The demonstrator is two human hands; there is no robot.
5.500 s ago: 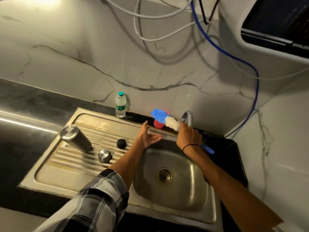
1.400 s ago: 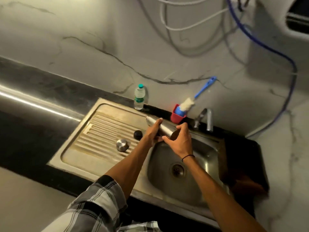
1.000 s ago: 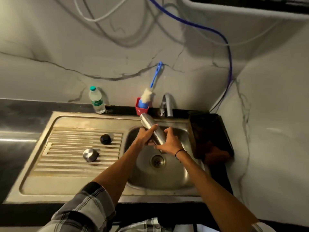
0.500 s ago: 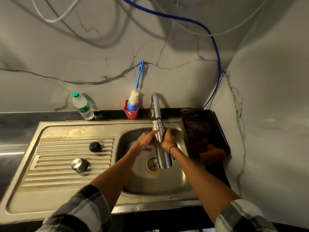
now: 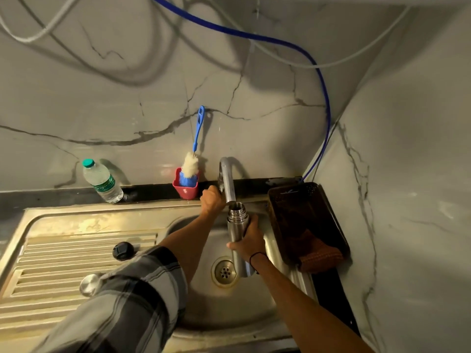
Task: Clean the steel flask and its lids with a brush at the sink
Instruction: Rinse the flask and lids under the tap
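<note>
Head view: steel flask (image 5: 237, 240) held upright over sink (image 5: 102, 220) basin, open mouth just under tap (image 5: 226, 179) spout.
Right hand (image 5: 248, 242) grips flask body; left hand (image 5: 211, 201) curled at tap base. Black lid (image 5: 123, 250), steel lid (image 5: 89, 285) on left drainboard; brush (image 5: 192, 161) in red cup (image 5: 186, 191), far.

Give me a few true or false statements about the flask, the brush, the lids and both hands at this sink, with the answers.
1. The right hand grips the steel flask. True.
2. The flask's open mouth sits under the tap spout. True.
3. The brush is inside the flask. False: it stands in the red cup by the wall.
4. The left hand holds the black lid. False: that lid lies on the drainboard; the left hand is at the tap's base.
5. The steel lid lies on the drainboard. True.
</note>
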